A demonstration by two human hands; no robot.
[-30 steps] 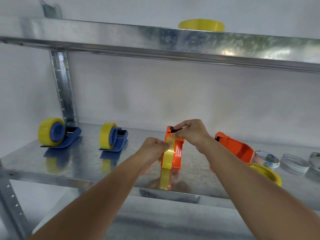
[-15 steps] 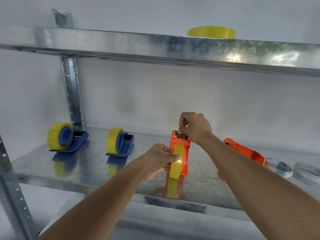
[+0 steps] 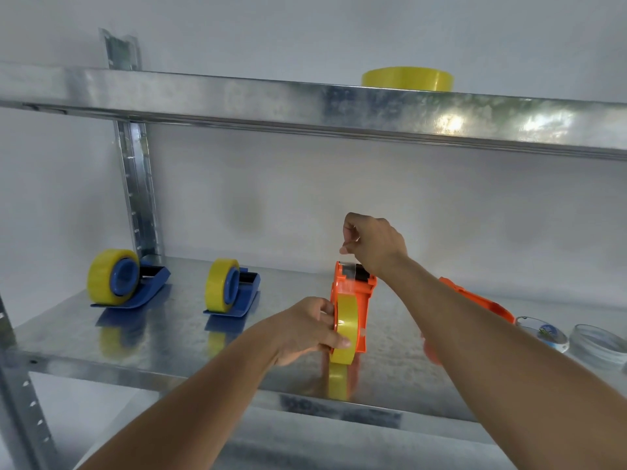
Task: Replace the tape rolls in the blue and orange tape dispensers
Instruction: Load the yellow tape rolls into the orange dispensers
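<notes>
While the left hand (image 3: 305,330) clamps its grip on the yellow tape roll (image 3: 345,329) seated in the orange dispenser (image 3: 363,293), thumb across the roll's face and fingers tucked behind it out of sight, that dispenser stands on the metal shelf (image 3: 176,337) near its front edge. Above the dark cutter end, the right hand (image 3: 371,245) pinches a strip of clear tape (image 3: 347,252), faint and hard to trace against the wall. A second orange dispenser (image 3: 475,301) lies farther right, mostly covered by the right forearm, so whether it carries a roll cannot be told. Two blue dispensers (image 3: 152,283) (image 3: 249,290), each loaded with a yellow roll, sit well apart on the left. Clear empty spools (image 3: 546,334) rest at the right edge, partly cut off. On the upper shelf (image 3: 237,100) only the top of another yellow roll (image 3: 407,78) shows.
</notes>
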